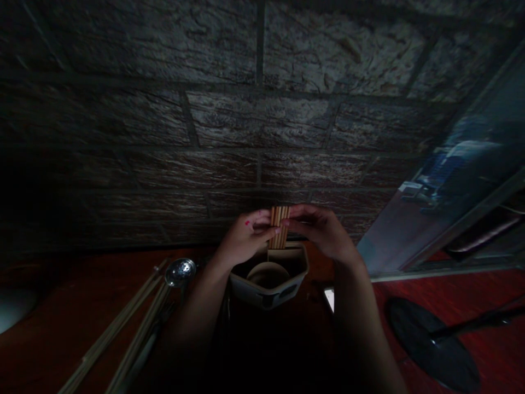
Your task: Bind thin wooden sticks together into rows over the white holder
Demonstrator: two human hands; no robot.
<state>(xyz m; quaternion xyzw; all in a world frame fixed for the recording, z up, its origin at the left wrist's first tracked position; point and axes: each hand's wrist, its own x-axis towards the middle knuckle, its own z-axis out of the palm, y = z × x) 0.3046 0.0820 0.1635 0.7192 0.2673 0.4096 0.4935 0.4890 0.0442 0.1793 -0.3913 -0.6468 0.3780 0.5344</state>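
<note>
Both my hands grip a bundle of wooden chopsticks [279, 229] held upright, their ends side by side in a flat row. My left hand [246, 234] pinches the left side with thumb and fingers, and a small red mark shows on it. From the right, my right hand [322, 227] has its thumb and fingertips closed on the same bundle. The lower ends sit at the back compartment of a pale utensil holder [268, 298]; whether they touch its bottom is hidden. A rounded inner wall divides the holder.
Long thin sticks [118, 323] and a perforated metal ladle [180, 272] lie left on the reddish-brown table [74, 306]. A lit phone [330, 298] is partly behind my right forearm. A brick-patterned wall [262, 120] rises behind. A round black stand base [432, 345] is at right.
</note>
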